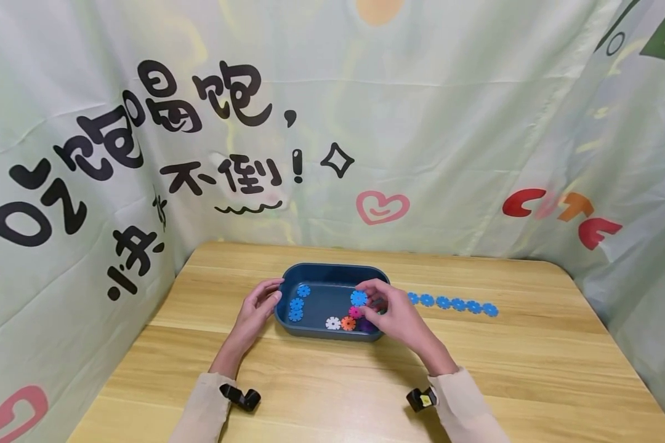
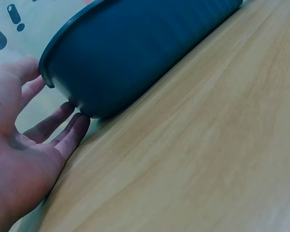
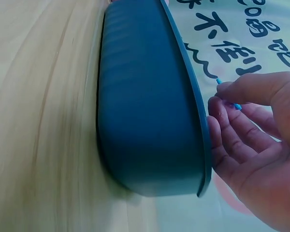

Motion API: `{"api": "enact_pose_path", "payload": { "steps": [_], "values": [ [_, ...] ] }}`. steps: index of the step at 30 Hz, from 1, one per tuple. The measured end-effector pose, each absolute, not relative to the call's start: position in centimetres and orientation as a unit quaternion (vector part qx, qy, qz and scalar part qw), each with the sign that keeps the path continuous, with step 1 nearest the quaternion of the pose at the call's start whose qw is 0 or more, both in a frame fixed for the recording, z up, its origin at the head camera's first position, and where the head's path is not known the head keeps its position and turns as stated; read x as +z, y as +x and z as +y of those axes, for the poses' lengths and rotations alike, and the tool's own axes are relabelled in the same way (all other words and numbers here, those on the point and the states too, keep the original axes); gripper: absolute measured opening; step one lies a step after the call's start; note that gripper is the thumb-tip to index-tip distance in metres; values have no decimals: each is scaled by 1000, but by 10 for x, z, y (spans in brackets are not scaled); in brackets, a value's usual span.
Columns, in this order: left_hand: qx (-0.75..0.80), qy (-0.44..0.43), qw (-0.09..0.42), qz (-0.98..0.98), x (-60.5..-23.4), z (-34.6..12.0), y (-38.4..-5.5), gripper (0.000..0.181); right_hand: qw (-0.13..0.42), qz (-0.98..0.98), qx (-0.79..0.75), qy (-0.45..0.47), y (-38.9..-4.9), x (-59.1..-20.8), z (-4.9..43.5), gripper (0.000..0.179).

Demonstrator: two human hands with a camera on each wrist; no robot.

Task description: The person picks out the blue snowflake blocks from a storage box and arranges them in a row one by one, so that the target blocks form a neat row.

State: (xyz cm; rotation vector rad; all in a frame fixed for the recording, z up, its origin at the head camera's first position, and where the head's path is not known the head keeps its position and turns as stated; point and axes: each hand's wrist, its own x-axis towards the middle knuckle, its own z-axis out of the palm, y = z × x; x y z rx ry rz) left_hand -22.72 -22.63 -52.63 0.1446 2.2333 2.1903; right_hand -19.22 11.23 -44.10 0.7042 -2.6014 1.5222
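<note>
A dark blue plastic tub stands on the wooden table. My left hand touches its left end; the left wrist view shows the fingers fairly straight against the wall and rim. Over the tub's right part, my right hand pinches a blue snowflake disc between thumb and fingers, its edge showing in the right wrist view. Inside at the left lie several blue discs. Toward the front right are a white disc, an orange disc, a pink disc and a purple disc, partly hidden.
On the table to the right of the tub, a row of blue discs runs rightward, its left end partly behind my right hand. A printed cloth curtain hangs behind and beside the wooden table.
</note>
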Motion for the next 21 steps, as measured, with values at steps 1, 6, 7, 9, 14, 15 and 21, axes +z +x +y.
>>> {"api": "enact_pose_path", "payload": {
  "steps": [1, 6, 7, 9, 14, 15, 21],
  "values": [
    [701, 47, 5, 712, -526, -226, -227, 42, 26, -841, 490, 227, -192, -442, 114, 37],
    [702, 52, 5, 710, -527, -226, -228, 43, 41, -845, 487, 217, -188, -441, 124, 36],
    [703, 54, 4, 709, -528, -226, -228, 43, 43, -845, 488, 214, -188, -441, 127, 37],
    [704, 56, 4, 708, -528, -227, -228, 43, 48, -846, 489, 207, -187, -441, 131, 36],
    [708, 57, 3, 704, -527, -227, -227, 43, 59, -850, 485, 194, -186, -442, 144, 36],
    [708, 56, 3, 704, -527, -227, -227, 43, 62, -851, 484, 191, -185, -442, 147, 36],
    [707, 51, 5, 706, -526, -226, -228, 42, 79, -856, 480, 174, -185, -442, 164, 37]
  ]
}}
